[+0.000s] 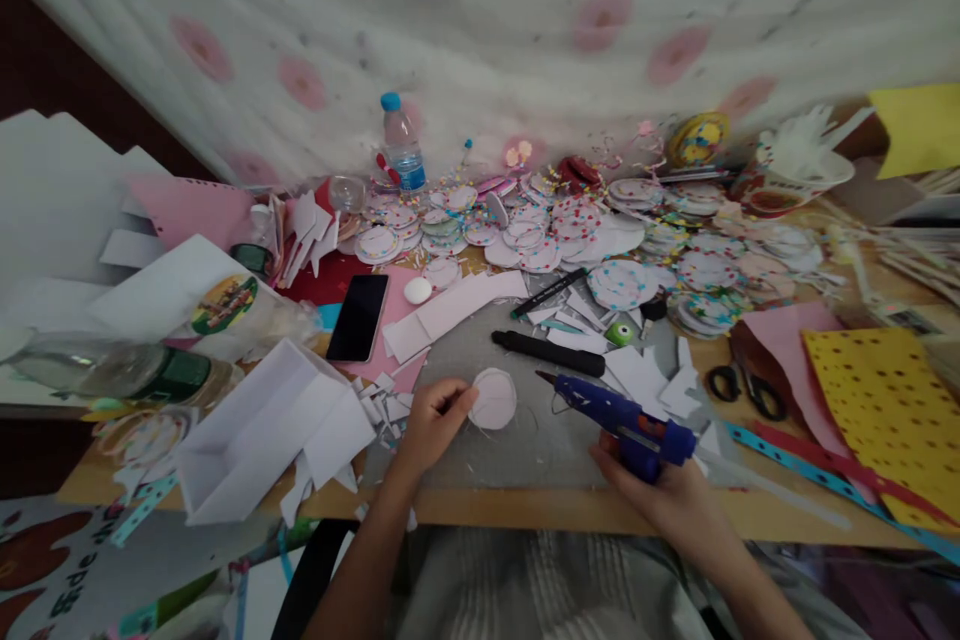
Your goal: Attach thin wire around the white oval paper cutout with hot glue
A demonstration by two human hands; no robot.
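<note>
My left hand (435, 423) pinches the left edge of a round white disc (495, 398), which is held just over the grey mat (465, 465). In my right hand (660, 490) is a blue hot glue gun (615, 412), its nozzle pointing left toward the disc with a gap between them. A clear glue stick (780, 495) trails from the back of the gun. Beyond the disc lie a thick black marker-like stick (547, 353) and a slimmer dark pen (549, 293).
Piles of decorated paper discs (525, 230) line the back, beside a water bottle (403, 145). To the left are a phone (358, 318), a white foam box (240, 440) and a lying bottle (127, 367). Scissors (746, 390) and yellow dotted sheets (885, 410) lie right.
</note>
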